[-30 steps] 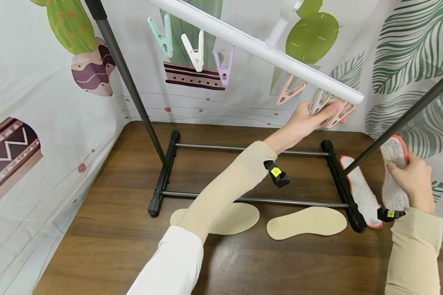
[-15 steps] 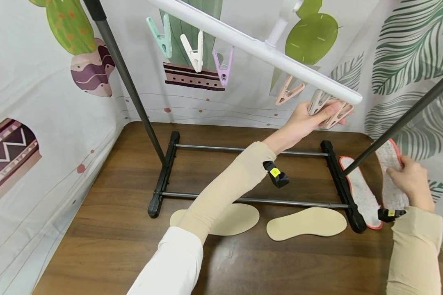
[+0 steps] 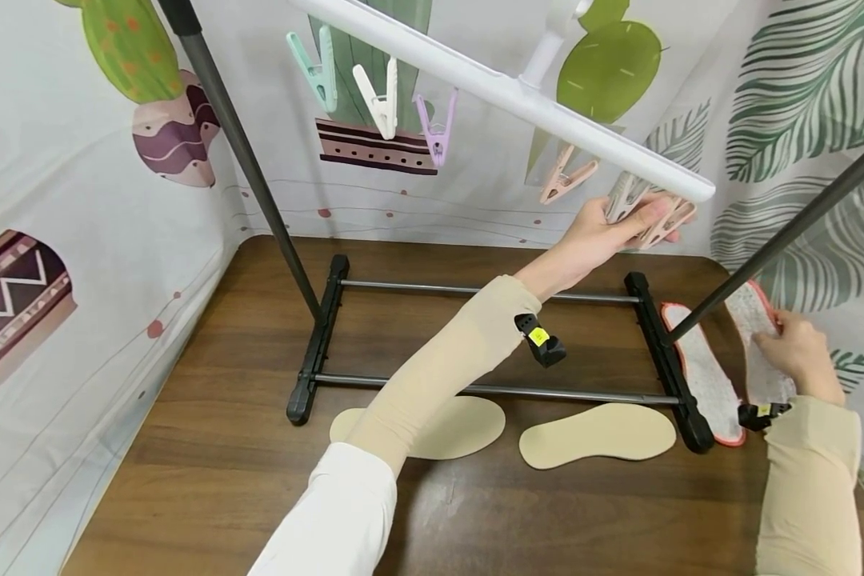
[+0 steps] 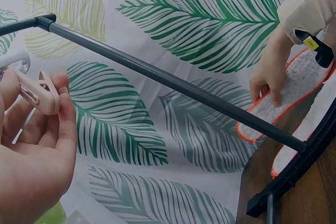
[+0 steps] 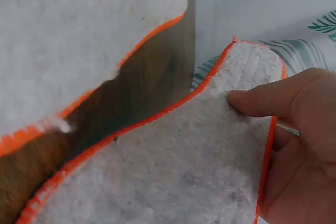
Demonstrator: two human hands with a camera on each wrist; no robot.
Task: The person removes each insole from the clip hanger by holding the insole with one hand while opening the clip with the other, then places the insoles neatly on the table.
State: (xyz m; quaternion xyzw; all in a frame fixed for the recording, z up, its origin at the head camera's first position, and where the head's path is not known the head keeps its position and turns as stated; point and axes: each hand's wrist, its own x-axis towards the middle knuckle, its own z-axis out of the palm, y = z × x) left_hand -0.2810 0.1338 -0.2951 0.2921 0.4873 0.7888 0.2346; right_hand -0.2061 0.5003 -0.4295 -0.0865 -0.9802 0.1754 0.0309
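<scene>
My left hand (image 3: 598, 232) is raised to the right end of the white bar (image 3: 497, 84), pinching a pale pink clothespin (image 4: 46, 95) between thumb and fingers. Another light clothespin (image 3: 622, 198) hangs right beside that hand. At the right side, my right hand (image 3: 799, 352) grips the far end of a fuzzy grey-white insole (image 5: 173, 166) with orange-red edging. The thumb lies on its upper face, and the other fingers go under it. A second insole (image 3: 706, 376) with the same edging lies just left of it, partly behind the dark slanted pole (image 3: 778, 240).
Mint, white, purple and peach clothespins (image 3: 567, 176) hang along the bar. The black rack base (image 3: 320, 344) stands on the wooden table (image 3: 475, 520). Two beige insoles (image 3: 598, 436) lie in front of it, one partly under my left forearm. Patterned cloth (image 3: 79, 144) surrounds the table.
My right hand has shifted a little to the left, swinging the far end of the gripped insole leftward toward the pole. My left hand stays on the clothespin, nearly unmoved.
</scene>
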